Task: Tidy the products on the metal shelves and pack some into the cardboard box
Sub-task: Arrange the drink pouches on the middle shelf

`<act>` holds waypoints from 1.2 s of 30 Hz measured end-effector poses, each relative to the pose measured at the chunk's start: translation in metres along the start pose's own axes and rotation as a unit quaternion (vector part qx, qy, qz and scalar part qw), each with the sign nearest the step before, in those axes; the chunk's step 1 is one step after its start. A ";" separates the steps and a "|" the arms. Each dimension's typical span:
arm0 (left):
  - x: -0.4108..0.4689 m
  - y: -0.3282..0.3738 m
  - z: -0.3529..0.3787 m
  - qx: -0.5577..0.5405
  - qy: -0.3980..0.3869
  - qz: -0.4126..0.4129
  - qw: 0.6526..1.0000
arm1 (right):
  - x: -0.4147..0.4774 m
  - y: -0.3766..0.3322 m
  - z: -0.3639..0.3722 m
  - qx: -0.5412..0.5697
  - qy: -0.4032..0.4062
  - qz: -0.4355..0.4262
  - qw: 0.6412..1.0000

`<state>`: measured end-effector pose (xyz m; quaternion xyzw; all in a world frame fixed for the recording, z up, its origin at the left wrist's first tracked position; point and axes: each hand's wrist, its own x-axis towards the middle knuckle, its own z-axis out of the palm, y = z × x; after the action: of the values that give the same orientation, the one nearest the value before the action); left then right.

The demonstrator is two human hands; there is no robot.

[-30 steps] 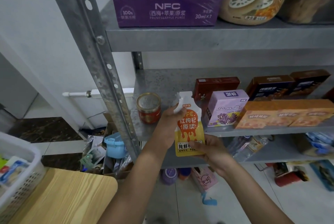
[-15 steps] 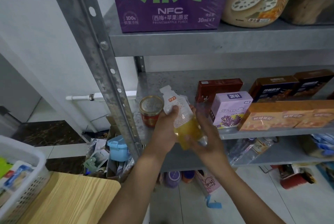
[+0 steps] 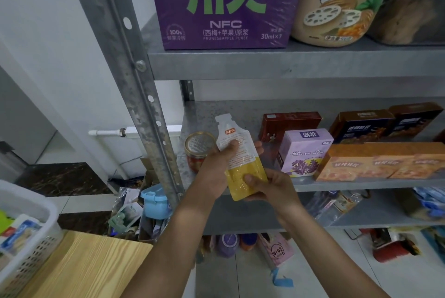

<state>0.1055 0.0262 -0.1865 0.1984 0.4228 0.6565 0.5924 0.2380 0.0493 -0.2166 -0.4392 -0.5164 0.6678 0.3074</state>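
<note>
I have a juice pouch (image 3: pixel 240 160) up in front of the middle metal shelf (image 3: pixel 337 183), its printed back facing me and its spout tilted up and to the left. My left hand (image 3: pixel 218 169) is clamped on the upper half, thumb across the label, and my right hand (image 3: pixel 267 185) pinches the yellow lower end, so both grips are closed on the pouch. I judge this to be the inspect-and-sort step: the pouch is neither shelved nor packed. A gold-lidded jar (image 3: pixel 199 149) stands just to its left and a lilac box (image 3: pixel 304 153) to its right. Next I need to choose shelf or box; I cannot pick out the cardboard box with certainty from here.
</note>
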 end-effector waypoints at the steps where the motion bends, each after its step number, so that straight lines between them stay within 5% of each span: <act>1: 0.003 -0.001 -0.001 0.027 0.032 0.008 0.999 | 0.000 -0.002 0.003 -0.005 0.027 -0.012 1.000; 4: 0.006 -0.005 -0.003 0.178 0.087 0.023 0.980 | 0.006 0.005 0.005 -0.152 0.185 -0.133 0.962; 6: -0.001 -0.007 0.001 0.230 0.040 0.016 0.972 | 0.009 0.011 0.007 -0.316 0.253 -0.248 0.880; 9: -0.010 -0.008 0.006 0.154 -0.028 -0.007 0.988 | 0.011 0.024 0.009 -0.454 0.204 -0.339 0.798; 14: 0.000 -0.006 -0.012 0.155 0.113 0.006 0.981 | 0.009 0.030 0.004 -0.365 -0.006 -0.264 0.893; 18: 0.004 -0.006 -0.024 0.271 0.172 -0.012 0.947 | 0.024 0.041 -0.007 -0.245 0.048 -0.161 0.955; 21: 0.004 -0.008 -0.030 0.319 0.179 -0.030 0.930 | 0.047 0.053 -0.013 -0.263 0.138 -0.140 0.945; 26: 0.005 -0.012 -0.036 0.352 0.198 -0.072 0.912 | 0.074 0.050 0.002 -0.355 0.152 -0.060 0.920; 30: 0.008 -0.014 -0.038 0.359 0.202 -0.081 0.908 | 0.089 0.052 0.011 -0.465 0.178 -0.019 0.867; 36: 0.016 -0.020 -0.039 0.394 0.187 -0.085 0.896 | 0.095 0.051 0.011 -0.449 0.205 -0.018 0.870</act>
<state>0.0843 0.0279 -0.2284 0.2524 0.7653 0.4081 0.4291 0.1896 0.1125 -0.2900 -0.6473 -0.6937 0.2537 0.1879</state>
